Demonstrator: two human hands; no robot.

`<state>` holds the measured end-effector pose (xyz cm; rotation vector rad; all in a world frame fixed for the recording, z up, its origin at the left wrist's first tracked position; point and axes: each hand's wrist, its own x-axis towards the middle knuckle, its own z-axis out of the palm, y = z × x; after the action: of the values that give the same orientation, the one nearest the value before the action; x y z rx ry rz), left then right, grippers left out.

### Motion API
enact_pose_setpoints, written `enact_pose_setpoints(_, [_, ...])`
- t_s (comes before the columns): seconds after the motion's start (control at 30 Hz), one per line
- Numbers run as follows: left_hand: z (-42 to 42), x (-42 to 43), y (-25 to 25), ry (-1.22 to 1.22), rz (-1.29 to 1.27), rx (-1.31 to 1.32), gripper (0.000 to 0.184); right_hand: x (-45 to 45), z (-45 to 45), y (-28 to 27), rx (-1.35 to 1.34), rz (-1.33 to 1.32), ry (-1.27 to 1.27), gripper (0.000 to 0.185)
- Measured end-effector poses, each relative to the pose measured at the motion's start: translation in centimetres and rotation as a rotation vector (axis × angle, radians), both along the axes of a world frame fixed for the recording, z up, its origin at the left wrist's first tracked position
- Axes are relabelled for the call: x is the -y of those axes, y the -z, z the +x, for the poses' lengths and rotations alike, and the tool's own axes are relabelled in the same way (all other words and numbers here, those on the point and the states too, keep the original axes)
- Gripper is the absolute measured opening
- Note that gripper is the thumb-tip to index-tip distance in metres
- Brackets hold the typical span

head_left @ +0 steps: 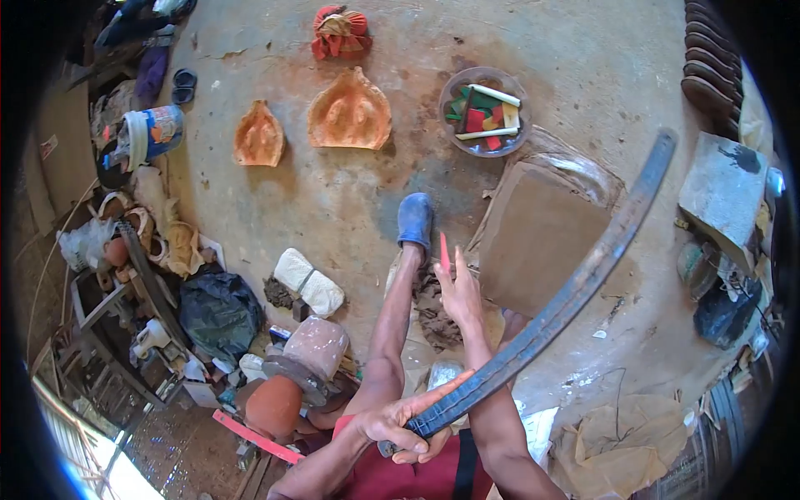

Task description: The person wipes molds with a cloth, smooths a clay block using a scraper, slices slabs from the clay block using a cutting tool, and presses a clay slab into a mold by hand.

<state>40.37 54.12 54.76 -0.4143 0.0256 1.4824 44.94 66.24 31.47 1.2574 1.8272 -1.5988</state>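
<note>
My left hand (407,427) is closed around the lower end of a long, dark, curved strip (575,287), which slants up to the right across the view. Beyond it my right hand (461,292) has its fingers round a thin, pointed red piece (445,254); its exact kind is unclear. Just right of that hand lies a square brown clay slab (542,237), with cloth or sheeting under its far edge. Lumps of dark clay (437,317) sit on the floor beneath my right hand, close to my foot in a blue clog (414,221).
Two orange molded pieces (350,112) and a red cloth bundle (340,33) lie ahead. A clear bowl (486,152) holds colored scraps and sticks. At left are a bucket (154,133), a black plastic bag (218,312) and clutter; a grey block (723,192) stands at right.
</note>
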Motion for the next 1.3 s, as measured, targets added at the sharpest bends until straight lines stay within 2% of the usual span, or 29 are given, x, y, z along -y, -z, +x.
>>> enact_pose_setpoints(0.07, [0.1,-0.2,0.5,-0.085,-0.037,0.018,0.119,-1.7,-0.9,-1.2,-0.044,0.278,-0.097,0.055])
enact_pose_setpoints(0.13, [-0.2,0.0,0.8,-0.057,-0.049,0.046,0.118,-3.8,0.2,-5.0,-0.023,-0.423,0.749,0.073])
enact_pose_setpoints(0.17, [0.6,0.1,1.2,-0.124,-0.078,0.072,0.116,-5.7,1.8,-5.7,-0.101,-0.572,0.754,0.079])
enact_pose_setpoints(0.2, [1.2,-0.1,1.7,-0.183,-0.103,0.108,0.114,-6.0,3.7,-7.1,-0.313,-0.625,0.871,0.088])
enact_pose_setpoints(0.27, [1.5,-0.8,2.5,-0.113,-0.164,0.089,0.113,-7.6,0.2,-14.3,-0.521,-0.578,1.034,0.080])
enact_pose_setpoints(0.33, [2.9,-2.0,3.0,-0.136,-0.174,0.167,0.109,-9.5,-0.4,-17.1,-0.433,-0.340,0.735,0.070])
enact_pose_setpoints(0.37, [3.3,-2.8,3.4,-0.124,-0.160,0.164,0.109,-9.9,0.2,-17.0,-0.386,-0.299,0.744,0.063])
enact_pose_setpoints(0.43, [4.4,-4.7,3.7,0.165,-0.261,-0.108,0.102,-11.4,2.3,-17.4,-0.374,-0.208,0.776,0.059])
enact_pose_setpoints(0.47, [5.0,-6.0,3.7,0.173,-0.263,-0.122,0.102,-12.5,3.4,-17.6,-0.352,-0.132,0.802,0.054])
enact_pose_setpoints(0.53, [6.8,-9.0,3.2,0.366,-0.363,-0.512,0.079,-15.0,6.0,-18.8,-0.260,0.048,0.870,0.039])
enact_pose_setpoints(0.57, [8.2,-10.4,3.4,0.382,-0.382,-0.831,0.059,-16.6,7.7,-18.6,-0.251,0.133,0.920,0.033])
enact_pose_setpoints(0.6, [9.6,-11.7,3.3,0.402,-0.382,-0.846,0.059,-18.1,9.5,-18.3,-0.235,0.217,0.971,0.028])
enact_pose_setpoints(0.63, [10.7,-13.2,3.2,0.490,-0.411,-0.989,0.046,-19.6,11.1,-18.1,-0.242,0.207,0.993,0.028])
enact_pose_setpoints(0.67, [11.9,-14.8,3.2,0.577,-0.439,-1.135,0.034,-21.1,12.5,-17.8,-0.216,0.335,0.998,0.031])
enact_pose_setpoints(0.7, [13.0,-16.4,3.3,0.598,-0.441,-1.153,0.034,-22.5,14.0,-17.4,-0.186,0.460,1.002,0.035])
enact_pose_setpoints(0.77, [15.6,-19.3,3.7,0.553,-0.453,-1.203,0.022,-25.3,16.9,-18.0,-0.167,0.411,1.005,0.037])
enact_pose_setpoints(0.87, [20.3,-23.2,4.6,0.515,-0.371,-1.106,0.024,-28.1,22.6,-17.4,-0.185,0.351,0.993,0.044])
enact_pose_setpoints(0.93, [23.7,-26.2,5.3,0.507,-0.354,-1.043,0.027,-28.9,26.8,-17.9,-0.149,0.263,0.828,0.050])
enact_pose_setpoints(0.97, [25.5,-27.6,6.3,0.529,-0.351,-1.067,0.027,-28.9,28.6,-18.5,-0.060,0.284,0.771,0.060])
enact_pose_setpoints(1.0, [27.2,-28.9,7.4,0.504,-0.325,-1.010,0.024,-28.8,31.1,-18.4,-0.074,0.274,0.795,0.060])
enact_pose_setpoints(1.03, [28.8,-30.3,8.3,0.478,-0.299,-0.949,0.021,-28.7,33.9,-18.0,-0.122,0.428,0.691,0.065])
enact_pose_setpoints(1.1, [31.5,-33.6,9.2,0.458,-0.306,-0.925,0.019,-28.2,37.6,-20.5,-0.067,0.309,0.693,0.076])
enact_pose_setpoints(1.17, [34.2,-36.5,9.5,0.422,-0.318,-0.889,0.017,-27.5,41.3,-22.2,-0.044,0.279,0.762,0.077])
enact_pose_setpoints(1.23, [36.2,-39.1,9.6,0.486,-0.361,-0.639,0.014,-26.2,44.7,-23.4,-0.021,0.257,0.828,0.079])
enact_pose_setpoints(1.3, [37.3,-42.6,9.2,0.432,-0.354,-0.623,0.015,-24.2,47.8,-24.0,0.063,0.233,0.812,0.083])
